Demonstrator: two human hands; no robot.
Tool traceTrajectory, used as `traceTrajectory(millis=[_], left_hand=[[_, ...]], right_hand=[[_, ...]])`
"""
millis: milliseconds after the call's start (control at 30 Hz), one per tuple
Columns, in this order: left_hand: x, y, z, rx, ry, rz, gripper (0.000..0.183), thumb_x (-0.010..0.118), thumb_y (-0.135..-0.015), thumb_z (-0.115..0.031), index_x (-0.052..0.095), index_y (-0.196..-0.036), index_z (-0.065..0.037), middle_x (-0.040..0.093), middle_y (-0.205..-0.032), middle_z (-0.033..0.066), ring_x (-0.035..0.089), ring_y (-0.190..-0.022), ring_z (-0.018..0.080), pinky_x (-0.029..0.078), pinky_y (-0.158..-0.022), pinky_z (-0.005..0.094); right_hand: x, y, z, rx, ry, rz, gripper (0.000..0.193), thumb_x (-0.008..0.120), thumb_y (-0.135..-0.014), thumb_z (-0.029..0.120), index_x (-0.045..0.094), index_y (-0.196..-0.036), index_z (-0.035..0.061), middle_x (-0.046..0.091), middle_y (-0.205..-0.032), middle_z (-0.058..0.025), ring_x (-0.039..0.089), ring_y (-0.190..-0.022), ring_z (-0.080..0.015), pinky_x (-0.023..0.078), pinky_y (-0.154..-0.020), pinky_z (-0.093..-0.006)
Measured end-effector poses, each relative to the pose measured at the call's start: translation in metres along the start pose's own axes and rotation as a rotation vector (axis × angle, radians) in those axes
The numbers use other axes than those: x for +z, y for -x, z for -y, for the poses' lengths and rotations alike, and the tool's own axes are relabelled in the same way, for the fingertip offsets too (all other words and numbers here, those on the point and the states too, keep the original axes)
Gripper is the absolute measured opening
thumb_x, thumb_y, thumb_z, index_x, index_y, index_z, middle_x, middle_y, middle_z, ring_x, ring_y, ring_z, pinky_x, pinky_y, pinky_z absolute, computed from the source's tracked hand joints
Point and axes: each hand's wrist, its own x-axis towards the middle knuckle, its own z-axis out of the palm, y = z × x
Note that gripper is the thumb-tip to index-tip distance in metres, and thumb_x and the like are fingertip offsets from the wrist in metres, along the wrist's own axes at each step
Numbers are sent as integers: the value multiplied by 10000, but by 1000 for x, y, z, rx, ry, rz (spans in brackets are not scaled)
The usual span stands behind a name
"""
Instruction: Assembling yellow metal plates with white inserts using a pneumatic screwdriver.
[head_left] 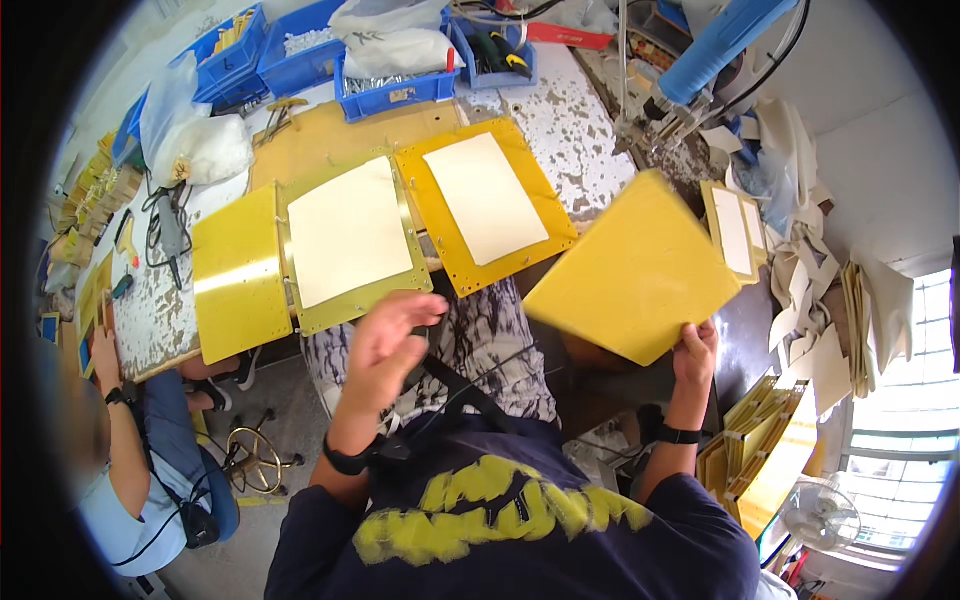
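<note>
My right hand [695,352] pinches the lower right corner of a yellow flat panel [635,270], tilted in the air right of the bench. My left hand [392,345] hovers at the bench's front edge with thumb and fingers apart, holding nothing. Just beyond it lies a yellow plate with holes along its rim, carrying a cream sheet [350,235]. A second drilled yellow plate [545,210] sits to its right, bearing another cream sheet [487,198]. On the left is a bare, shiny yellow plate [238,300].
Blue bins [400,93] of small parts line the back. A power tool [172,225] lies at left, near a co-worker's hand [104,358]. A blue-handled machine [725,50] stands at back right. Cream scraps [800,285] and stacked yellow panels [765,440] are on the right.
</note>
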Motion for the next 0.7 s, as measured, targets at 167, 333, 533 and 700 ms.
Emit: traceTrajectory(millis=[167,333,533,700], left_hand=[[-48,17,-29,197,-274,-490,158,496,-896,-72,552,-1020,7,588,-906,105,569,-827,175,464,-785,305],[-100,52,-39,184,-32,-885,161,497,-905,-121,546,-1035,-39,585,-854,43,552,-778,117,455,-732,269],[-124,79,-29,137,-3,-1107,181,504,-905,-176,524,-1063,-89,576,-830,3,540,-754,99,437,-695,247],[-131,91,-22,-33,-1,-1280,187,548,-869,-287,489,-946,-128,531,-787,-11,547,-759,139,424,-672,291]], right_hand=[[-7,-28,-7,-25,-200,-322,201,546,-861,68,550,-1056,19,623,-1004,-92,607,-908,-210,486,-796,-320],[20,-68,-39,76,-278,-435,257,525,-876,73,512,-1127,21,593,-1046,-82,592,-924,-209,495,-800,-332],[32,-100,-67,155,-305,-489,267,513,-883,77,498,-1144,21,580,-1049,-67,584,-913,-211,480,-799,-333],[57,-127,-75,170,-211,-361,229,543,-876,115,519,-1099,67,588,-961,-48,577,-820,-183,469,-712,-306]])
